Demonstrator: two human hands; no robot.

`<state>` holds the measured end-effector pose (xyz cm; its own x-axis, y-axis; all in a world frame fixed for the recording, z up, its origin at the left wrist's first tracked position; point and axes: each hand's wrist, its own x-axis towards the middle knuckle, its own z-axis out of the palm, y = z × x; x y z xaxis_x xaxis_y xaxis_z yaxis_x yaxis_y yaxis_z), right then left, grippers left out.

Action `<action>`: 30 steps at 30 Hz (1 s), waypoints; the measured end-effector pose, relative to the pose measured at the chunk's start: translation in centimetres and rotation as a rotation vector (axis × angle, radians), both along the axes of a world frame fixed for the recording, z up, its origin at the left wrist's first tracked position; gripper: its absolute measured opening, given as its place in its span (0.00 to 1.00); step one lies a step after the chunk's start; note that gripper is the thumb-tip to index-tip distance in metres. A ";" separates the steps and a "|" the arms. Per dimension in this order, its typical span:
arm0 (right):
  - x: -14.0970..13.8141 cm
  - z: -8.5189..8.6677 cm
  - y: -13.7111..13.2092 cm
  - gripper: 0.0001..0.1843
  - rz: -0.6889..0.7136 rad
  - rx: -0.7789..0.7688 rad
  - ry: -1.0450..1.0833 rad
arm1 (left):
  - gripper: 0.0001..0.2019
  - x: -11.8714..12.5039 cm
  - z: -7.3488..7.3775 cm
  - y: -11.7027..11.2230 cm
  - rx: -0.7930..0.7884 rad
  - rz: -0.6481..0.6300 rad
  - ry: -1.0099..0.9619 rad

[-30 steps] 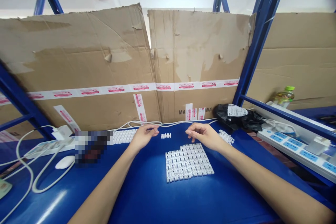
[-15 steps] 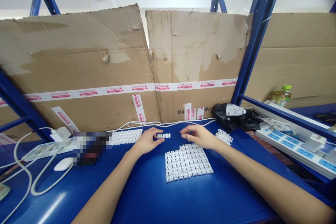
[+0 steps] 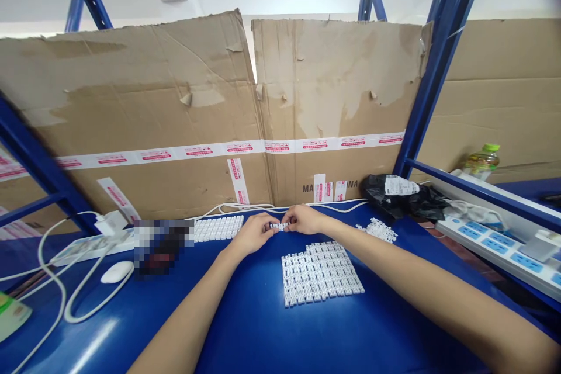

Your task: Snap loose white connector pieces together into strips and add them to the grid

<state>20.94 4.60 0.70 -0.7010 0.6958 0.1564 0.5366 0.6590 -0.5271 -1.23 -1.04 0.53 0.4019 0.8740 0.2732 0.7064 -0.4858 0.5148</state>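
Note:
A short row of small white plastic pieces (image 3: 279,226) lies near the back of the blue table, between my two hands. My left hand (image 3: 255,235) pinches its left end with thumb and fingertips. At the right end, the closed fingertips of my right hand (image 3: 308,220) touch the row and partly cover it. In front of my hands a flat sheet of joined white pieces (image 3: 322,274) rests on the table, with a step in its far edge. Loose small white pieces (image 3: 381,231) form a heap beyond my right forearm.
A white gridded block (image 3: 218,228), maybe a keyboard, sits left of my left hand. A white mouse (image 3: 116,272) and cables are farther left. Cardboard (image 3: 328,82) stands behind the table. At right are a black plastic bag (image 3: 398,201) and a power strip (image 3: 499,245).
My right hand has moved left from above the sheet to the right end of the short row. My left hand keeps its hold. The view has shifted slightly.

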 end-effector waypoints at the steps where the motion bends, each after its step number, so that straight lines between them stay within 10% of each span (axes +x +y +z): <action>1: 0.0 0.0 0.1 0.09 0.002 -0.005 0.002 | 0.11 0.0 0.0 0.0 0.001 0.001 -0.001; 10: 5.8 2.3 -0.7 0.16 -0.030 0.071 0.068 | 0.15 2.1 1.4 -2.9 0.198 -0.115 -0.008; 17: 14.7 3.8 -3.0 0.16 -0.156 0.235 0.037 | 0.29 6.4 2.0 -7.0 -0.029 -0.309 0.064; 30: 20.0 3.1 -4.9 0.19 -0.184 0.123 -0.248 | 0.24 4.7 1.4 -5.6 0.054 -0.200 0.185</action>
<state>40.90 -0.28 3.82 -0.5923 0.8010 0.0870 0.7548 0.5895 -0.2878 3.45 -6.66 1.94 0.6121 0.7587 0.2231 0.6733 -0.6480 0.3561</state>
